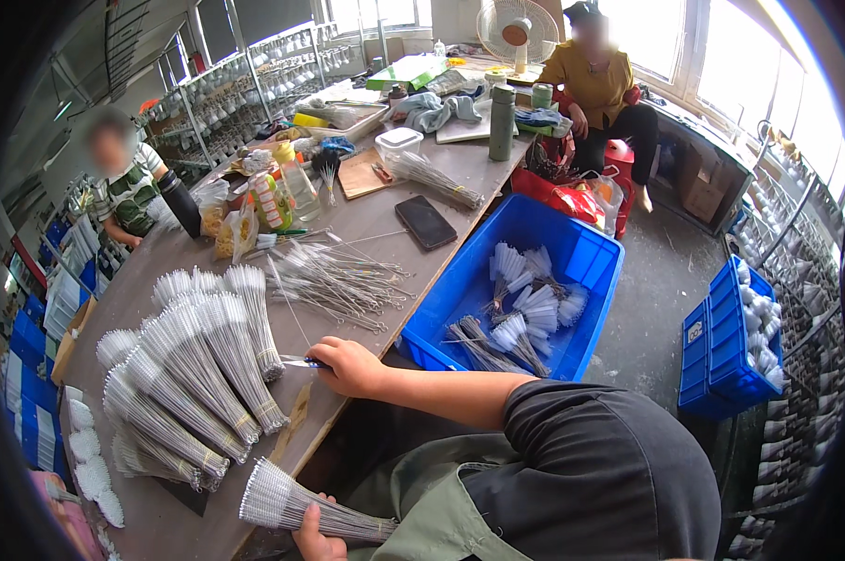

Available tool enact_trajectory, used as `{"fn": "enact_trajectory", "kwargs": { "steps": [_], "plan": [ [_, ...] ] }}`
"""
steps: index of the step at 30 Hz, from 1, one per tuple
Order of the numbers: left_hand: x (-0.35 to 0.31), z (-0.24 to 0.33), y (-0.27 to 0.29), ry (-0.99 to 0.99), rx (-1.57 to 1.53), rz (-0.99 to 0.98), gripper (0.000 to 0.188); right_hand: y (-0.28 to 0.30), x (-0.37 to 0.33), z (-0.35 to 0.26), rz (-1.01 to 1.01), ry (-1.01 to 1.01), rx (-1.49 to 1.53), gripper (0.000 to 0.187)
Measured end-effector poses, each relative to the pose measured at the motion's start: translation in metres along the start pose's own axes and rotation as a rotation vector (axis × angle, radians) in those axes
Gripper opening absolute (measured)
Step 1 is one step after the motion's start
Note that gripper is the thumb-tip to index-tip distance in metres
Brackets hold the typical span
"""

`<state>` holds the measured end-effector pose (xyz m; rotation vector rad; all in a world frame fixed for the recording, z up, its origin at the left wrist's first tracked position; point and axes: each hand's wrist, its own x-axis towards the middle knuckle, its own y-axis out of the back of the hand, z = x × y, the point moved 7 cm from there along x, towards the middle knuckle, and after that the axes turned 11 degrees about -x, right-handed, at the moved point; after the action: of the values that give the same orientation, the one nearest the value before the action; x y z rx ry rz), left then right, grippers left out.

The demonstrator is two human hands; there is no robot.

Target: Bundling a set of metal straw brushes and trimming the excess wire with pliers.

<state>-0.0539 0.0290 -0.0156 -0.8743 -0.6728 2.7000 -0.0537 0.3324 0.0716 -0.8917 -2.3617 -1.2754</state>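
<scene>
My left hand (318,540) is closed around a bundle of thin white-bristled wire brushes (282,500), tilted at the table's near edge with the bristles to the left. My right hand (350,366) is closed on a small tool with a pointed metal end and a blue handle (303,363); its exact kind I cannot make out. Close by, a thin wire slants up from near the tool. Left of my hands lie several brush bundles (193,351) in a fan, yellow bands around their wire ends. Beyond my right hand spreads a heap of loose wire brushes (334,280).
A blue crate (572,248) with brush bundles stands right of the table (394,304). A phone (425,222), a green flask (502,123) and a bottle (296,182) are farther back. One person (128,182) is at the left, another (602,79) sits at the back. Stacked blue crates (712,346) stand right.
</scene>
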Motion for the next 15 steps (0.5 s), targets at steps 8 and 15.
{"fn": "enact_trajectory", "kwargs": {
  "steps": [8, 15],
  "plan": [
    [-0.005, 0.006, -0.003, -0.140, -0.031, -0.085, 0.052, -0.003, 0.001, 0.002, 0.044, 0.003, -0.001, 0.025],
    [0.017, 0.002, 0.010, -0.123, -0.078, -0.102, 0.054, -0.012, 0.003, 0.000, 0.009, 0.004, -0.044, 0.029]
  ]
}}
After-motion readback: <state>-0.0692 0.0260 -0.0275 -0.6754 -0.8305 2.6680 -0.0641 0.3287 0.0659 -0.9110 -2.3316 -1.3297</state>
